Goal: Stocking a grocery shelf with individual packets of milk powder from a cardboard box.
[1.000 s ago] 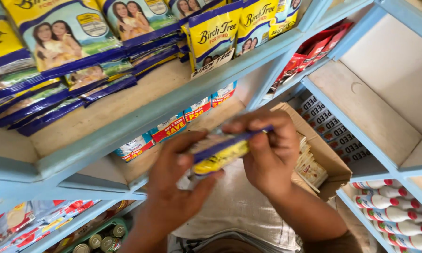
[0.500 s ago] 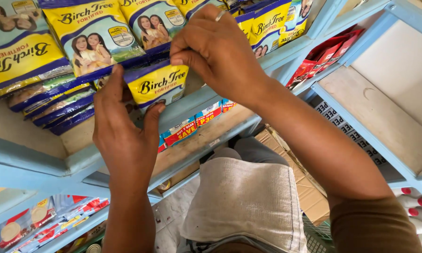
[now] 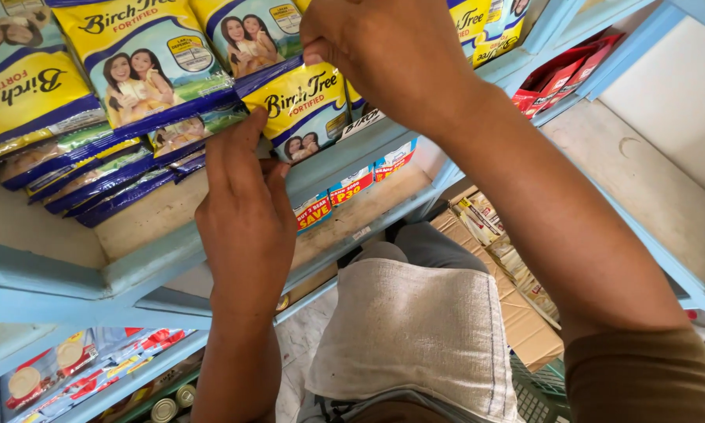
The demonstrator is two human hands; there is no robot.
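A yellow and blue pouch [image 3: 305,106] hangs upside down over the front of a light blue shelf [image 3: 78,270]. My right hand [image 3: 384,55] pinches its upper edge. My left hand [image 3: 243,219] reaches up beneath it, fingertips touching the pouch's lower left part and the stacked pouches [image 3: 109,168] beside it. More pouches of the same kind [image 3: 145,59] stand in a row on that shelf, some leaning.
Red packets [image 3: 556,78] lie on a shelf at the upper right. An open cardboard box [image 3: 493,258] with small packs sits below. A grey cloth [image 3: 415,329] covers my lap. Tins [image 3: 172,399] and packets [image 3: 63,372] fill lower shelves at bottom left.
Both hands have risen from lap height to the shelf with the pouch. Since half a second ago the left hand has slid a little right under the pouch.
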